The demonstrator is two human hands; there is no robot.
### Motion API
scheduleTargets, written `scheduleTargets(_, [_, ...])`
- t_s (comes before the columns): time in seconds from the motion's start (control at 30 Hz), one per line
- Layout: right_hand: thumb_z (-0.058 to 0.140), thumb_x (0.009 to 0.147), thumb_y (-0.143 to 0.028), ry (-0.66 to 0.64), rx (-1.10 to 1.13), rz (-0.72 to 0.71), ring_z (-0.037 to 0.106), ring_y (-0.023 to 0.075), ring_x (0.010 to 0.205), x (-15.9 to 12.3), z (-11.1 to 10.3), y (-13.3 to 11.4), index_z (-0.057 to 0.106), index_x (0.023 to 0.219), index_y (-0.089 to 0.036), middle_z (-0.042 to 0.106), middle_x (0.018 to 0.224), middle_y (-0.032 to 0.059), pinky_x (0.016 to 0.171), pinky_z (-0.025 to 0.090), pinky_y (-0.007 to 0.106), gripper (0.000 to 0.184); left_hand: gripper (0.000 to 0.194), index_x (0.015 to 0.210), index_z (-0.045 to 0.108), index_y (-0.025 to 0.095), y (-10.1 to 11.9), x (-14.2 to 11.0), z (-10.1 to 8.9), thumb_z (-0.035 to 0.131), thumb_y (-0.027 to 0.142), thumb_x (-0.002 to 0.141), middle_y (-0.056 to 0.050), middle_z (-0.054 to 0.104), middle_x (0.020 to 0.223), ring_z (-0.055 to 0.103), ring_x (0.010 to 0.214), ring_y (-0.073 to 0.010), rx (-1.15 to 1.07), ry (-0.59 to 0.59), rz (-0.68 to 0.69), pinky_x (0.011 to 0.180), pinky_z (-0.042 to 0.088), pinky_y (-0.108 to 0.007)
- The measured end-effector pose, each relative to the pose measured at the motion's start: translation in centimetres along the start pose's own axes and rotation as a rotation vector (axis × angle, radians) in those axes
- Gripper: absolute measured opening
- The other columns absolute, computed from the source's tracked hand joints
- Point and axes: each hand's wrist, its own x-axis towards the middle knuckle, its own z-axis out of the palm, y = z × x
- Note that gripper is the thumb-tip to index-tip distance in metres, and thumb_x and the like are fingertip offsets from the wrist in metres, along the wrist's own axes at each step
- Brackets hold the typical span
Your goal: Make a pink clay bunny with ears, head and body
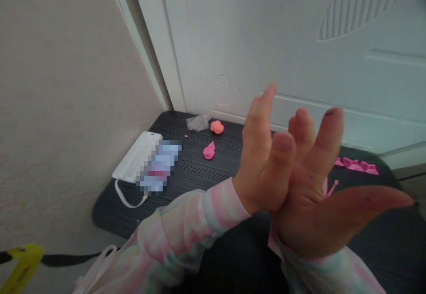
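The pink lump sits on the dark tabletop, a small peak of it pointing up and slightly to the right. To its right and raised in front of the tabletop are both hands, brought together at their lower parts. The left hand stands upright, fingers stretched upward and not curled into a fist, its heel against the palm of the right hand. The right hand is spread, palm facing up towards the camera, fingers slightly bent and thumb reaching out to the right, away from the lump. Neither hand shows a grasp on anything; whether a small bit is pressed where they meet cannot be told. Beyond the lump and a little to its right is the orange lump, with a crumpled clear wrapper just beside it. A tiny pink bit lies to the left of the pink lump and slightly farther back. Farther left, a white device and a phone-like device with a pixelated face lie side by side, a white cable curving in front. Well to the right of the lump, beyond the right hand, is a row of pink moulded pieces, partly hidden; a pink piece with a thin stem shows nearer, mostly covered by that hand.
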Motion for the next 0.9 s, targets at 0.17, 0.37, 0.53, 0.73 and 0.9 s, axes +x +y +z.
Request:
scheduleTargets(0.17, [0.014,0.075,-0.068,-0.041,0.028,0.017,0.004,0.0115,0.134,-0.3,-0.1,0.3,0.031,0.125,-0.044,0.019,0.142,-0.0150,0.111,0.006,0.042,0.058,0.057,0.125,0.028,0.040,-0.3,0.3,-0.2,0.012,0.064,0.077,0.009,0.024,0.141,0.014,0.133,-0.0224,-0.018,0.000,-0.005,0.111,0.012,-0.045])
scheduleTargets(0.37, [0.016,0.077,-0.066,0.032,0.007,-0.015,0.009,0.0137,0.134,0.1,0.1,0.0,0.034,0.125,-0.040,0.023,0.142,-0.0112,0.109,0.005,0.045,0.057,0.058,0.127,0.025,0.040,-0.2,0.0,-0.1,0.011,0.064,0.077,0.009,0.023,0.141,0.013,0.133,-0.0247,-0.023,-0.017,-0.021,0.110,0.012,-0.047])
scheduleTargets(0.53, [0.006,0.079,-0.062,-0.004,0.015,-0.013,0.007,0.0137,0.134,-0.3,0.2,0.1,0.033,0.126,-0.042,0.023,0.140,-0.0149,0.107,0.009,0.043,0.057,0.058,0.126,0.027,0.038,-0.4,0.1,-0.2,0.011,0.064,0.077,0.009,0.024,0.141,0.014,0.133,-0.0246,-0.012,-0.017,-0.009,0.110,0.013,-0.046])
scheduleTargets(0.73, [0.026,0.076,-0.064,0.055,0.154,-0.005,0.013,0.0130,0.133,0.1,-0.1,0.2,0.044,0.120,-0.038,0.031,0.138,-0.0117,0.107,0.017,0.037,0.054,0.059,0.127,0.027,0.035,-0.5,0.2,-0.2,0.010,0.062,0.078,0.007,0.026,0.140,0.019,0.132,-0.0211,0.040,0.015,-0.009,0.111,0.017,-0.038])
scheduleTargets(0.9, [-0.008,0.081,-0.047,0.081,0.181,-0.010,0.007,0.0154,0.132,-0.1,0.3,-0.1,0.045,0.120,-0.034,0.035,0.135,-0.0119,0.101,0.018,0.043,0.067,0.057,0.126,0.028,0.038,-0.7,0.2,-0.3,0.011,0.062,0.078,0.009,0.026,0.140,0.021,0.131,-0.0199,0.045,-0.021,0.014,0.111,0.017,-0.037])
